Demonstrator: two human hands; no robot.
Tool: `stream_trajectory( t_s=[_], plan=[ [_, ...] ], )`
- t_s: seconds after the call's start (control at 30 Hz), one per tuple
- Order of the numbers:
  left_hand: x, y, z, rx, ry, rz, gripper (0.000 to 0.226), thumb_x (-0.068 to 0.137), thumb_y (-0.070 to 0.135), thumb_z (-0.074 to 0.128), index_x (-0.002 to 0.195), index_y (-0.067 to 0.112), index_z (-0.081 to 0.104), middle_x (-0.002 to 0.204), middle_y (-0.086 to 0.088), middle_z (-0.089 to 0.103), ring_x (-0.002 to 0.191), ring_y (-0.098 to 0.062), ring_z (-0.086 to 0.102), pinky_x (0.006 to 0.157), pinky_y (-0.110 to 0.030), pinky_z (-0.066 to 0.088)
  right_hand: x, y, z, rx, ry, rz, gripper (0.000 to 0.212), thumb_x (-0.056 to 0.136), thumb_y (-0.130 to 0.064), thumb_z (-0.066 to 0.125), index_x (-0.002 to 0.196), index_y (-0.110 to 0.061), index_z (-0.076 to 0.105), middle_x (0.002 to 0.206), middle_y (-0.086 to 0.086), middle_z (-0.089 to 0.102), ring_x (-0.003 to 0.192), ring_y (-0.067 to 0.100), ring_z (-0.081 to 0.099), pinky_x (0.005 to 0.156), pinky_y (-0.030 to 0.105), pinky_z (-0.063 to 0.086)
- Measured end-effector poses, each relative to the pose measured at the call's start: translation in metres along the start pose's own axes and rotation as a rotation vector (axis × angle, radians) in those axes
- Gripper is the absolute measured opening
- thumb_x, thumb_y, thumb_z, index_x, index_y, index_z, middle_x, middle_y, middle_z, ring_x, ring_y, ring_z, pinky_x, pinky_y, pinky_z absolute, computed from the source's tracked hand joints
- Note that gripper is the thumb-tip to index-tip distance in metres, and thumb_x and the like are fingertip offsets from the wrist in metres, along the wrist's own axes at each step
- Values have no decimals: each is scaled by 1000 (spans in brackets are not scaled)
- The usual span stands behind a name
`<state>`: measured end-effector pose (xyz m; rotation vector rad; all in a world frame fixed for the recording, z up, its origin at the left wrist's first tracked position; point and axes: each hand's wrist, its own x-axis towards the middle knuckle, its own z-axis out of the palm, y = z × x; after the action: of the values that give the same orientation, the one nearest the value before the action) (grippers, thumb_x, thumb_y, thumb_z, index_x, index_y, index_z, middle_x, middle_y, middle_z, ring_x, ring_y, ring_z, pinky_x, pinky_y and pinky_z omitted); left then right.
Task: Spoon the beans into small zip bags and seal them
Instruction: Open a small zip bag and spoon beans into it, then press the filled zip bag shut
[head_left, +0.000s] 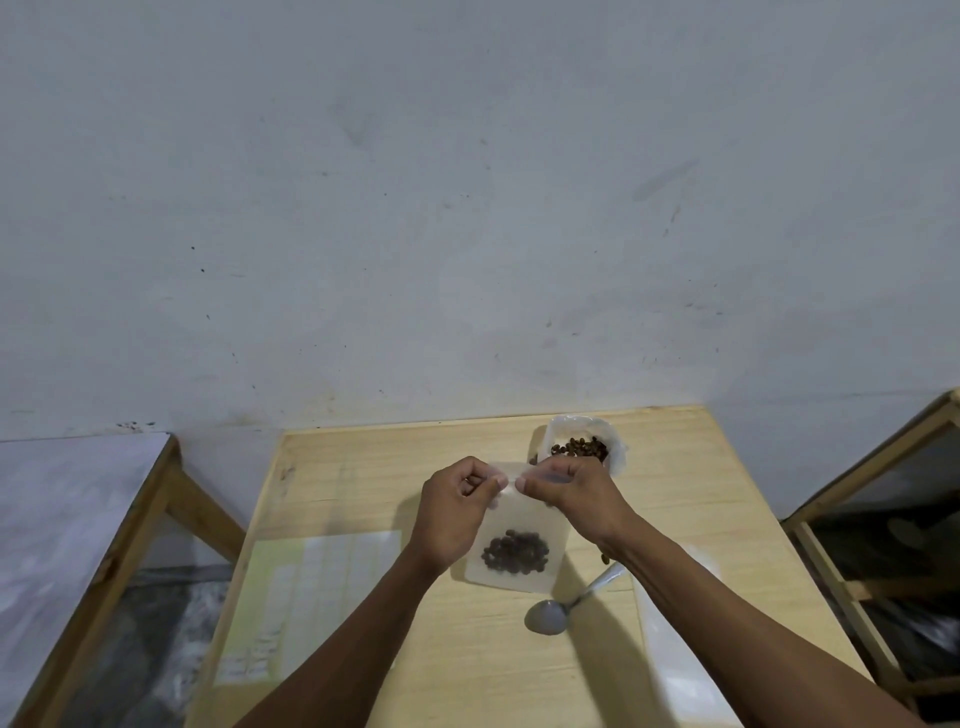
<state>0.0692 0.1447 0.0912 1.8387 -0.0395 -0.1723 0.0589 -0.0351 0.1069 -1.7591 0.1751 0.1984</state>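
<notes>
The step in hand looks to be sealing: the small zip bag (514, 540) hangs upright above the desk (363, 467), its top strip pinched between the left hand (457, 512) and the right hand (574, 496), thumbs and forefingers curled onto the strip and nearly meeting at its middle. To close it well, I would judge that the fingers should press the two tracks together and run outward along the strip to each corner, keeping the bag upright so the beans (515, 552) stay settled in the bottom, well below the seal and clear of it. The bag hangs directly beneath both hands, between the wrists. The spoon (558, 610) lies on the desk just below and right of the bag, under the right forearm, and the open supply bag of beans (582, 444) stands just behind the right hand
</notes>
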Motion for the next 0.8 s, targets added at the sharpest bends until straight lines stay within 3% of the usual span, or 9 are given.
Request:
stream_trajectory(
  t_s=[0.17,0.3,0.47,0.53,0.6,0.73,0.8],
  plan=[
    [-1,-5,-6,-7,60,-28,13,91,22,69,84,12,70,75,1,71,66,-7,65,60,-19,50,0,3,-1,69,-1,1,11,84,-16,76,89,-8,73,78,-2,70,66,4,62,61,15,47],
    [-1,-15,-20,-22,66,-39,14,91,23,69,82,12,69,74,-2,72,67,-13,66,60,-27,53,-1,14,-2,120,-31,76,10,88,-19,71,81,-12,72,76,3,69,74,13,62,75,31,49],
    [-13,-25,-25,-42,77,-21,12,94,19,65,87,9,67,76,-1,71,69,-13,68,60,-25,53,2,18,16,16,25,41,17,92,-19,67,76,-13,67,71,2,67,66,9,58,68,24,44],
    [-19,-33,-29,-34,39,24,9,95,18,63,103,13,64,85,-3,72,77,-14,71,63,-25,56,4,19,22,84,6,74,14,92,-19,67,80,-13,68,70,2,66,68,13,60,68,28,46],
    [-27,-46,-34,4,2,16,24,94,19,64,117,22,58,96,-1,70,86,-15,71,68,-27,59,6,21,26,197,-7,142,9,92,-18,68,85,-11,69,70,-1,63,68,15,60,67,31,48],
    [-50,-81,-39,3,21,-116,40,90,13,68,118,41,58,90,-6,67,78,-19,68,67,-29,58,3,37,39,242,37,193,7,91,-18,69,96,-12,67,72,1,60,68,18,56,64,33,49],
    [-61,-96,-39,2,56,-183,50,88,11,69,124,44,57,89,-8,66,73,-19,66,63,-29,57,-6,51,51,204,38,233,21,91,-14,68,110,-14,60,82,4,61,69,17,58,62,28,50]
  ],
)
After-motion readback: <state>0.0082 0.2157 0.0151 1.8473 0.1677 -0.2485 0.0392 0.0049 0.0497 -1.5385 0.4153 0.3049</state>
